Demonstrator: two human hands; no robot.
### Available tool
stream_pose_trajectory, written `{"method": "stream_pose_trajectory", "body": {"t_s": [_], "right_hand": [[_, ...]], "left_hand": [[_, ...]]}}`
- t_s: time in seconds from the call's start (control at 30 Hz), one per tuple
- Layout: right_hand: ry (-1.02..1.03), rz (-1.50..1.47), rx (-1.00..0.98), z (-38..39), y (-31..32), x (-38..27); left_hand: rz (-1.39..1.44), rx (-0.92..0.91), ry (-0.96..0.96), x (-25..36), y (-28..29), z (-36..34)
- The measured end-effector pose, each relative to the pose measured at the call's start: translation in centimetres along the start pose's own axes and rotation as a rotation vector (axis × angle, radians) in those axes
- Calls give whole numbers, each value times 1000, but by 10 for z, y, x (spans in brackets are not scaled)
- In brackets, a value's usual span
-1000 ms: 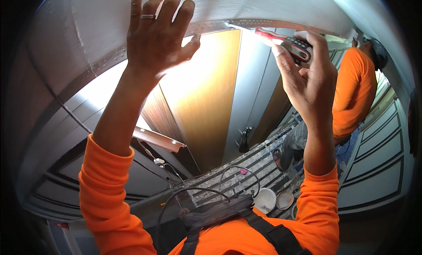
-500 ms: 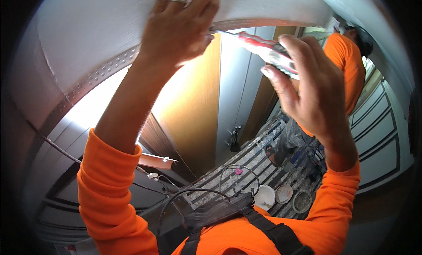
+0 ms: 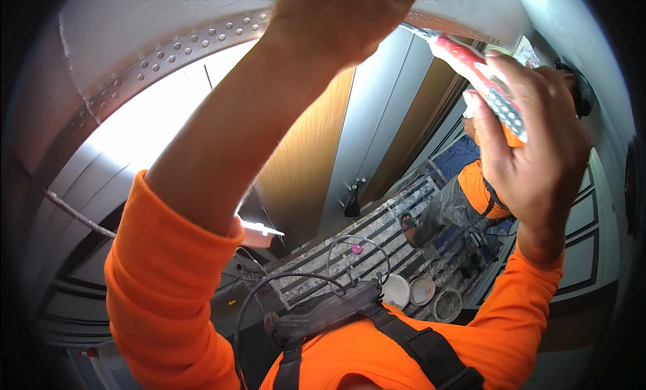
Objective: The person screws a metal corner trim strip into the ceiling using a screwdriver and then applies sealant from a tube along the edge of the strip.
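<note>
My right hand (image 3: 542, 144) grips a hand tool (image 3: 471, 64) by its red and white handle, which has a grey patterned section. Its thin metal shaft points up and left, towards my left hand (image 3: 336, 27); the tip is hidden there. My left hand is raised against the curved grey surface (image 3: 155, 10) at the top of the head view. Its fingers are mostly out of view or turned away, so what they hold cannot be seen. Along that surface's edge runs an arched perforated strip (image 3: 182, 47), passing behind my left wrist.
A co-worker in an orange top (image 3: 479, 188) stands at the right on a slatted platform (image 3: 323, 255). Round containers (image 3: 422, 290) and a pink object (image 3: 356, 249) lie on it. Wooden panels (image 3: 316, 161) stand beyond, and a bright light shines at left.
Both my hands have shifted up and to the right, and the tool has moved with my right hand. The co-worker now appears lower, bent further down.
</note>
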State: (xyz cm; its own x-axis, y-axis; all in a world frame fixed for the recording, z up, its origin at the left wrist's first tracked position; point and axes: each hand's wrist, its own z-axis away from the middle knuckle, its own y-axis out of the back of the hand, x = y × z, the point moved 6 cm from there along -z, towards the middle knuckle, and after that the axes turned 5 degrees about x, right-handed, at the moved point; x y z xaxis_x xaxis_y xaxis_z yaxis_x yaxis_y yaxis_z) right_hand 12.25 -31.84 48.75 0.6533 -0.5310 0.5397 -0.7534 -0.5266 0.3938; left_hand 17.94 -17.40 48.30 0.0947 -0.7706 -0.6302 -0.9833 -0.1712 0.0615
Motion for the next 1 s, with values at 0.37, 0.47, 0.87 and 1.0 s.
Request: {"method": "stream_pose_trajectory", "body": {"t_s": [0.37,0.47,0.87,1.0], "right_hand": [[-302,-267,83,73,-20,24],[-719,-433,-60,151,-36,50],[-1703,-255,-433,434,0,-46],[-1688,-71,-384,440,40,-60]], "left_hand": [[5,-216,70,-14,-49,16],[-12,-267,59,-7,-75,3],[-242,-223,81,-4,-90,13],[-230,-191,87,-2,-78,4]]}}
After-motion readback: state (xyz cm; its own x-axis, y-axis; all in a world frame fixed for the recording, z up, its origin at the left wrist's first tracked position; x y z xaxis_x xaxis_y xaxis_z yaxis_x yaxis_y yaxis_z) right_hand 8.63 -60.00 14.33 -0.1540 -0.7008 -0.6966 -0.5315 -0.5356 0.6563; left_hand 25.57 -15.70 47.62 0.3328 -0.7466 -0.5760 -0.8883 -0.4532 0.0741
